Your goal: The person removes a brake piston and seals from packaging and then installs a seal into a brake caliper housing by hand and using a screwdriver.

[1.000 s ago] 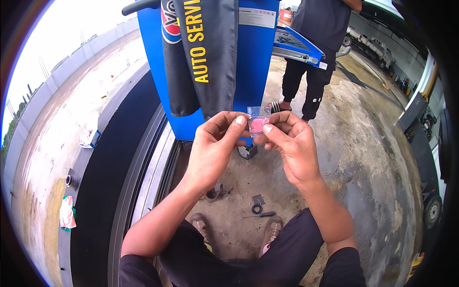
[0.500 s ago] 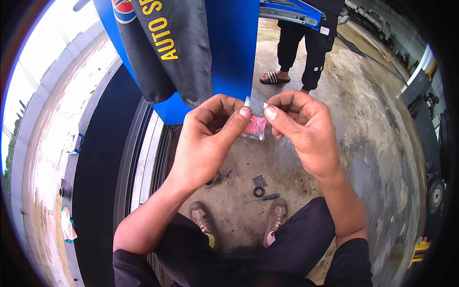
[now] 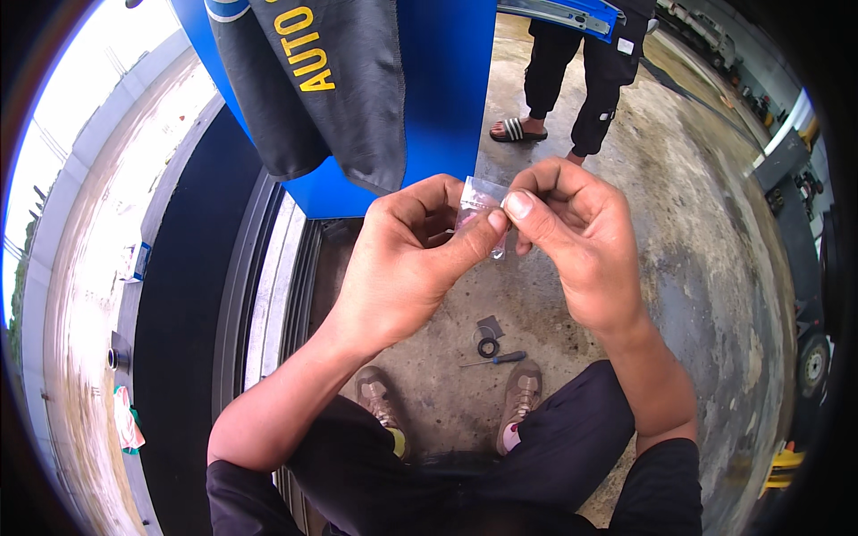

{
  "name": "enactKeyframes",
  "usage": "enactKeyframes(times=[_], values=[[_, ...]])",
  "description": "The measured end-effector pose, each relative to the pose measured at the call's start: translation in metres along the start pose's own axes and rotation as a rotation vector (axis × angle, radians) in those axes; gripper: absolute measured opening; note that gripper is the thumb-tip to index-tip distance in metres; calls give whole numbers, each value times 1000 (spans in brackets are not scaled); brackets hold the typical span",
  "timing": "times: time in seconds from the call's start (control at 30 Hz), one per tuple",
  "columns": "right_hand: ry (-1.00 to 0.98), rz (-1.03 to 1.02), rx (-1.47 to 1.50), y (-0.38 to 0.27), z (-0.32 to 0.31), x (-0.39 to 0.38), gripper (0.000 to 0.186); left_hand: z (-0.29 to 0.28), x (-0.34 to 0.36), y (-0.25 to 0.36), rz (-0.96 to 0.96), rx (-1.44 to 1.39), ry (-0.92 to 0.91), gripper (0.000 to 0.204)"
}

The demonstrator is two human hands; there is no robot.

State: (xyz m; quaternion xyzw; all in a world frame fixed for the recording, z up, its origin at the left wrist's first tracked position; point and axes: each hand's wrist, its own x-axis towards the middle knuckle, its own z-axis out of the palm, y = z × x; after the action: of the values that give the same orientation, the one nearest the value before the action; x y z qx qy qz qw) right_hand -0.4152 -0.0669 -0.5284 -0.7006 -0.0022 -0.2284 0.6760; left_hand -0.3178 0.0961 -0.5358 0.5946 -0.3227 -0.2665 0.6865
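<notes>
A small clear plastic bag (image 3: 483, 194) with something pinkish inside is held up between my two hands. My left hand (image 3: 407, 259) pinches its left side, the thumb lying across the front of the bag. My right hand (image 3: 581, 246) is closed at the bag's upper right edge, thumb against curled fingers. The thumbs cover part of the bag, so its contents cannot be made out. Below, on the concrete between my shoes, lie a black ring (image 3: 487, 347), a dark square piece (image 3: 490, 327) and a screwdriver (image 3: 509, 358) with a blue handle.
Ahead on the left stands a blue cabinet (image 3: 442, 98) with a dark printed cover (image 3: 357, 116) draped over it. Another person's legs (image 3: 590, 89) are beyond an open blue drawer (image 3: 572, 13). A dark ledge (image 3: 179, 313) runs along my left.
My left thumb has moved further across the bag, hiding more of the pink contents. The bag has turned slightly. The view has shifted a little.
</notes>
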Motion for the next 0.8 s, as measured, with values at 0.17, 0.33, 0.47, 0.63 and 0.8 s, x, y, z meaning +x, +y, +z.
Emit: enactKeyframes(times=[0.17,0.33,0.47,0.63,0.8], values=[[21,2,29,5,-2,-1,18,-4,1,1,-20,21,-36,17],[45,7,77,6,-1,-1,18,-6,0,3,-15,12,-28,14],[48,54,41,3,0,0,20,-15,0,0,-40,-20,-26,18],[35,10,1,6,-12,3,17,-5,1,1,-49,-110,36,30],[49,18,53,4,-2,-1,15,-3,2,-5,-7,21,27,22]])
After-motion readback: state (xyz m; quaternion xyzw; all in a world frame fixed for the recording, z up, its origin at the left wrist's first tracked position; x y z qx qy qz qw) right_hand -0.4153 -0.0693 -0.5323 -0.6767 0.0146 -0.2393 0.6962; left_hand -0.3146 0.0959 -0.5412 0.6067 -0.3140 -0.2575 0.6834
